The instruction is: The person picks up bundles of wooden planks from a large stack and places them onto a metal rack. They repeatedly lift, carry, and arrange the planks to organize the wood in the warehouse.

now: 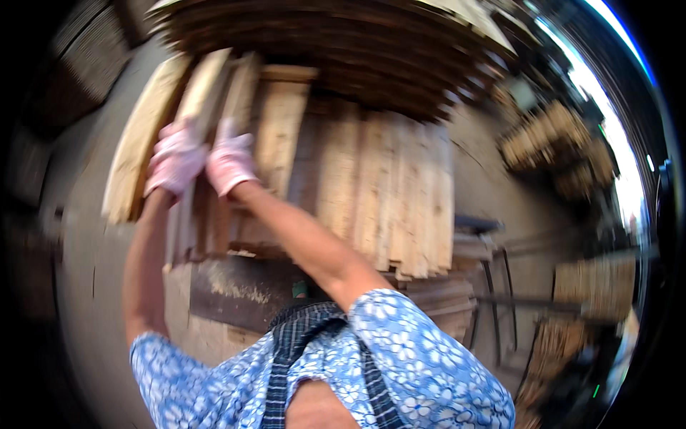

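Note:
My left hand [176,159], in a pink-and-white work glove, is closed around a narrow wooden board [202,86] near the left end of a row. Close beside it, my right hand [230,160], gloved the same way, is closed on the neighbouring wooden plank [243,87]. Motion blur softens both hands, and the undersides of their grips are hidden. Left of them a thicker pale beam [143,139] stands slightly apart, at an angle. A broader board [284,125] lies just right of my right hand.
More boards [386,186] lie side by side to the right. A tall layered stack of wood [321,46] rises behind the row. Below is a dark surface [243,289] with sawdust on it. Further wood piles [561,143] and a thin-legged metal frame [493,307] stand at right.

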A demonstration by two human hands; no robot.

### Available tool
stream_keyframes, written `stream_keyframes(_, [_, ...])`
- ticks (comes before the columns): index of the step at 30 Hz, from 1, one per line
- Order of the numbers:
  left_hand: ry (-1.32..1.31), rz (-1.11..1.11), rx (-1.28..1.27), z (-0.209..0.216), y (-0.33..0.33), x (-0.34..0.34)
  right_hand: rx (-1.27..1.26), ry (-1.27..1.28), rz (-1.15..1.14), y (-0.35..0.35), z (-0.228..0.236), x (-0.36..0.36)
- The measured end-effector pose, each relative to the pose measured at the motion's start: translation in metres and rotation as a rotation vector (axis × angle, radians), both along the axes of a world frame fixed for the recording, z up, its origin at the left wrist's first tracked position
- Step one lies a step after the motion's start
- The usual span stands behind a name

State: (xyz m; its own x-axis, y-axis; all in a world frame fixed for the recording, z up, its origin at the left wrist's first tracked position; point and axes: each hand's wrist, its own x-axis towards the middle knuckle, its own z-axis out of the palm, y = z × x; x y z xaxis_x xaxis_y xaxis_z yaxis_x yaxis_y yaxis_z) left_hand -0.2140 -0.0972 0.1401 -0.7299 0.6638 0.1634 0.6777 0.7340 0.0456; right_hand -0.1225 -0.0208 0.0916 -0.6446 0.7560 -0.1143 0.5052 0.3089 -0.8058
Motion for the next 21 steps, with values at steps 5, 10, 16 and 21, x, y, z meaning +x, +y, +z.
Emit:
stream_keyframes(5, [-0.207, -0.071, 0.172, 0.010, -0.014, -0.011, 0.070, 0.296, 0.080, 0.037, 0.000, 0.076])
stream_keyframes(10, [-0.501, 0.016, 0.308, 0.058, -0.019, -0.022, 0.189, 0.212, 0.049, 0.097, 0.033, 0.278])
stream_keyframes(16, [-0.920, -0.267, 0.757, 0.063, -0.008, 0.095, 0.431, -0.529, -0.153, 0.147, -0.065, 0.399])
stream_keyframes(21, [-0.987, -0.366, 0.562, -0.051, 0.040, 0.202, 0.428, -0.624, -0.151, 0.147, -0.099, 0.396])
